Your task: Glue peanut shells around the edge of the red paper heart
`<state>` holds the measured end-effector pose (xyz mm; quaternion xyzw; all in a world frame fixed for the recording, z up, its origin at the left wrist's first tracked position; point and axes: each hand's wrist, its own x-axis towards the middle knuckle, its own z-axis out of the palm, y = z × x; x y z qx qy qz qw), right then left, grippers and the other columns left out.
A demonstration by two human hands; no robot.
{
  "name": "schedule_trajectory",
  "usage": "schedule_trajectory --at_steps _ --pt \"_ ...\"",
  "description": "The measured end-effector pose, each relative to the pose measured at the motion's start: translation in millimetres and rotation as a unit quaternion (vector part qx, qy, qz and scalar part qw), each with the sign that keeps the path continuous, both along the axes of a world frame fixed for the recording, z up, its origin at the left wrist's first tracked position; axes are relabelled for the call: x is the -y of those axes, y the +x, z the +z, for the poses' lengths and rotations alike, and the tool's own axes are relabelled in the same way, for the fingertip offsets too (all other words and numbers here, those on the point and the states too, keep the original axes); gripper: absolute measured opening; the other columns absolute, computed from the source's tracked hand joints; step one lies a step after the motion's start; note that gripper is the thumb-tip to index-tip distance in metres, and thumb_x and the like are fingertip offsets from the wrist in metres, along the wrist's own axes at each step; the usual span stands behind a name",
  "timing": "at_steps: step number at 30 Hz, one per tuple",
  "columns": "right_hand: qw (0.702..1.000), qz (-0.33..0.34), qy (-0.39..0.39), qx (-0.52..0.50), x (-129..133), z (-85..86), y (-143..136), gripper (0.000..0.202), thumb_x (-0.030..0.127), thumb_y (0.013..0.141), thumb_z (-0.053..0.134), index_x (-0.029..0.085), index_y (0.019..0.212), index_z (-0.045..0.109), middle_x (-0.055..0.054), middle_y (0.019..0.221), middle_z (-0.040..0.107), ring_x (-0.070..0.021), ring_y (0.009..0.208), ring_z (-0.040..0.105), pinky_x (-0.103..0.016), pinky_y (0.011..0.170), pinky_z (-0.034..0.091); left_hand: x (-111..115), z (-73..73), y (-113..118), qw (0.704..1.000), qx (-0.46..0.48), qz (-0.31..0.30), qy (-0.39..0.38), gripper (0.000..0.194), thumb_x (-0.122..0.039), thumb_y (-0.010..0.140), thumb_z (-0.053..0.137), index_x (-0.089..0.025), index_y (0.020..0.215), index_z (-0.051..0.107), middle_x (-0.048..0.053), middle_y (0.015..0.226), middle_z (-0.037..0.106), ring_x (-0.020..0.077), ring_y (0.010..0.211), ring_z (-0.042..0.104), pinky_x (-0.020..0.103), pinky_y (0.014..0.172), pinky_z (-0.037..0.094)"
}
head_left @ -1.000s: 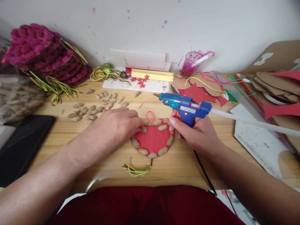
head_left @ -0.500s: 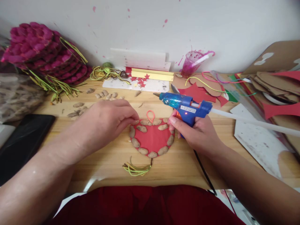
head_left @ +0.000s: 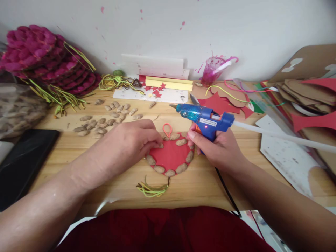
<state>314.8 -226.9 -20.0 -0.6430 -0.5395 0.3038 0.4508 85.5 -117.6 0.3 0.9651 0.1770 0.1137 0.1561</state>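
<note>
A round red disc (head_left: 170, 154) lies on the table, rimmed with unshelled peanuts (head_left: 181, 168). It has an orange loop (head_left: 167, 130) at the top and a yellow-green tassel (head_left: 152, 189) at the bottom. My left hand (head_left: 139, 138) covers the disc's upper left edge, thumb and fingers pinched on a peanut (head_left: 161, 145) in the inner row. Gripped in my right hand (head_left: 217, 145) is a blue glue gun (head_left: 207, 119), its nozzle pointing left above the disc. A white glue stick (head_left: 262, 130) sticks out of its back. My right fingertips also reach the disc's upper right edge.
Loose peanuts (head_left: 101, 121) lie left of centre, near a black phone (head_left: 27, 164). Stacked magenta pieces (head_left: 52, 63) stand at the back left. Behind are yarn (head_left: 118, 83), red stars (head_left: 156, 91) and a stained cup (head_left: 210, 71). Cardboard pieces (head_left: 299, 91) are piled right.
My left hand has moved from the disc's upper left rim slightly right and down, onto the inner peanut. My right hand still holds the glue gun in about the same place.
</note>
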Motion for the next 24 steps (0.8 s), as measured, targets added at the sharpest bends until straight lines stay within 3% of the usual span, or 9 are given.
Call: schedule_trajectory --at_steps 8,24 --pt "1.0 0.0 -0.005 -0.003 0.6 -1.3 0.4 0.015 0.03 0.09 0.068 0.02 0.08 0.066 -0.003 0.075 0.068 -0.0175 0.066 0.063 -0.03 0.058 0.049 5.4 -3.2 0.0 1.0 -0.003 0.013 -0.014 0.027 -0.019 0.099 0.051 -0.022 0.097 0.078 0.006 0.092 0.073 0.0165 0.078 0.068 0.027 0.072 0.052" --pt "1.0 -0.004 -0.012 -0.02 0.5 -0.2 -1.0 0.015 0.029 0.089 0.069 0.02 0.078 0.066 -0.003 0.074 0.07 -0.0187 0.067 0.067 -0.03 0.058 0.052 7.8 -1.1 6.2 0.999 -0.029 0.005 -0.044 0.028 -0.013 0.097 0.046 -0.02 0.095 0.073 0.004 0.083 0.065 0.0156 0.071 0.061 0.028 0.064 0.045"
